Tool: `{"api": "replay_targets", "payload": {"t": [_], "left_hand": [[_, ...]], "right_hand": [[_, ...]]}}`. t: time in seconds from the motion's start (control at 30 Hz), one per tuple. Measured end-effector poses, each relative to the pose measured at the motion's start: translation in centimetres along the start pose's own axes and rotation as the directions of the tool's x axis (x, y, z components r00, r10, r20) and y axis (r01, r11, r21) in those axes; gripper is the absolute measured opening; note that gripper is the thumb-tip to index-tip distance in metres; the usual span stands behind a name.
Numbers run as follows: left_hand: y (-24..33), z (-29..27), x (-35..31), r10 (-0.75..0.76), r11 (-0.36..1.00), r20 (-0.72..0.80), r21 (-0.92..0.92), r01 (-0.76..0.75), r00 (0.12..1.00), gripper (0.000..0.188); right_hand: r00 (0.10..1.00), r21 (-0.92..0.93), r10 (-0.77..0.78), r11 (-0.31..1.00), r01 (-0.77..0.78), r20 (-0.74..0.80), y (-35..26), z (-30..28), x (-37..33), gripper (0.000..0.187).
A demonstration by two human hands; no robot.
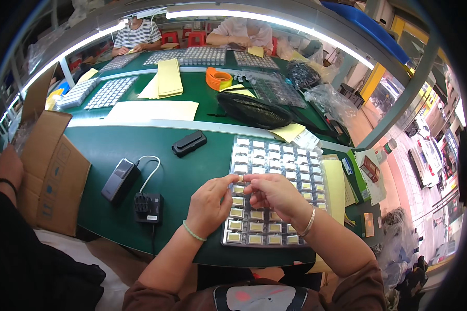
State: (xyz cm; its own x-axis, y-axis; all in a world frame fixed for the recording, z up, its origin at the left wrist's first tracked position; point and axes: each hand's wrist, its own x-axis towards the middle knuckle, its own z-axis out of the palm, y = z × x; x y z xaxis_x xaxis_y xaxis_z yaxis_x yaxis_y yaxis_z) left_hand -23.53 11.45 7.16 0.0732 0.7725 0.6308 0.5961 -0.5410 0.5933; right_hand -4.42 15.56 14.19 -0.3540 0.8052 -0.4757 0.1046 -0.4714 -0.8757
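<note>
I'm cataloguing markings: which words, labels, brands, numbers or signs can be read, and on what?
None reads clearly enough to quote.
Cardboard box: symbols, no legible words.
Green box: print too small.
Signboard outside: lettering too blurred.
Small rectangular parts: no readable text.

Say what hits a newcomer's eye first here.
The left hand and right hand, close together over a tray of small parts near the middle. Then an orange roll beyond them on the green tabletop, and a glaring lamp across the top. A cardboard box stands at left.
</note>
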Motion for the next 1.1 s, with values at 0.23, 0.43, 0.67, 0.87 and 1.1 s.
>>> {"api": "replay_targets", "payload": {"t": [0.23,0.43,0.67,0.87,1.1], "left_hand": [[-0.3,0.2,-0.2,-0.025,0.999,0.014,-0.023,0.025,1.0,0.032],[-0.4,0.2,-0.3,-0.042,0.996,0.007,-0.081,0.042,0.999,0.031],[-0.2,0.2,-0.2,-0.076,0.989,0.022,-0.129,0.078,0.997,0.031],[-0.3,0.4,-0.2,-0.082,0.986,0.005,-0.149,0.081,0.997,0.032],[-0.4,0.5,-0.2,-0.091,0.984,-0.008,-0.155,0.089,0.996,0.032]], "right_hand": [[0.992,-0.24,-0.128,0.963,0.119,-0.021,0.6,0.2,-0.1,0.044],[0.801,-0.845,-0.585,0.359,0.396,0.127,1.7,0.1,-0.4,0.036],[0.571,-0.843,-0.77,0.085,0.531,0.283,2.0,-0.7,1.5,0.025],[0.529,-0.844,-0.71,-0.174,0.508,0.465,1.6,-1.1,2.2,0.031],[0.505,-0.821,-0.676,-0.283,0.496,0.537,1.7,-1.3,2.6,0.022]]}}
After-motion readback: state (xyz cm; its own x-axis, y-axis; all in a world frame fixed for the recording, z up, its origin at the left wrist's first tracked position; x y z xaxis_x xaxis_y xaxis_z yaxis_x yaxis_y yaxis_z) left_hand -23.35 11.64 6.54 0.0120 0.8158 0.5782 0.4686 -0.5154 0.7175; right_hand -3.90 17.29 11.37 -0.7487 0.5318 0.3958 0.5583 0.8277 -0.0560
